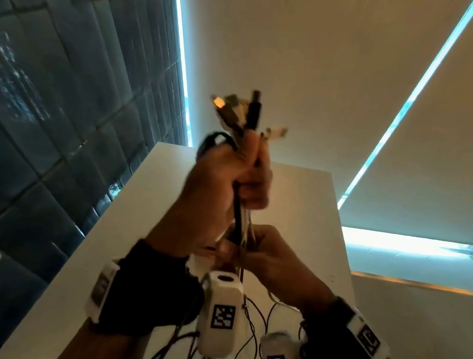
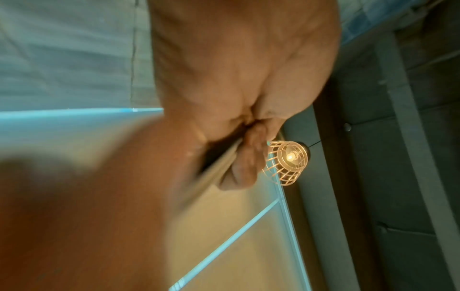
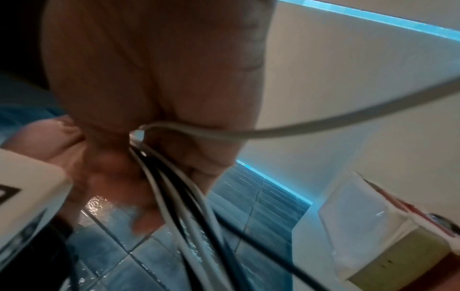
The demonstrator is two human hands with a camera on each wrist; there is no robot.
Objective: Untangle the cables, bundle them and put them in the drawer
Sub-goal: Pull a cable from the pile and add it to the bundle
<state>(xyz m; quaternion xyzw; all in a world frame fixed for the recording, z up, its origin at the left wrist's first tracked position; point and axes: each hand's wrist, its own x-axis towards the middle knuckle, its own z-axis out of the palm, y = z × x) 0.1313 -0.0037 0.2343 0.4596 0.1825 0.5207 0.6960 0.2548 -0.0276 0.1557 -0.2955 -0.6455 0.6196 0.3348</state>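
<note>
In the head view my left hand (image 1: pixel 241 177) is raised in front of me and grips a bundle of black and white cables (image 1: pixel 240 222) in its fist. Several plug ends (image 1: pixel 239 112) stick up above the fist. Just below it my right hand (image 1: pixel 252 248) holds the same bundle. The loose lengths (image 1: pixel 248 326) hang down to the white tabletop (image 1: pixel 302 202). The left wrist view shows fingers (image 2: pixel 245 163) curled round pale cables (image 2: pixel 216 173). In the right wrist view, fingers (image 3: pixel 117 163) clasp the cables (image 3: pixel 189 198), and one white cable (image 3: pixel 286 129) loops off to the right. No drawer is in view.
A dark tiled wall (image 1: pixel 50 105) stands to the left of the table. Pale window blinds (image 1: pixel 339 73) are behind it. A lit wire-cage lamp (image 2: pixel 286 163) hangs overhead. A white box (image 3: pixel 373 226) sits at the right in the right wrist view.
</note>
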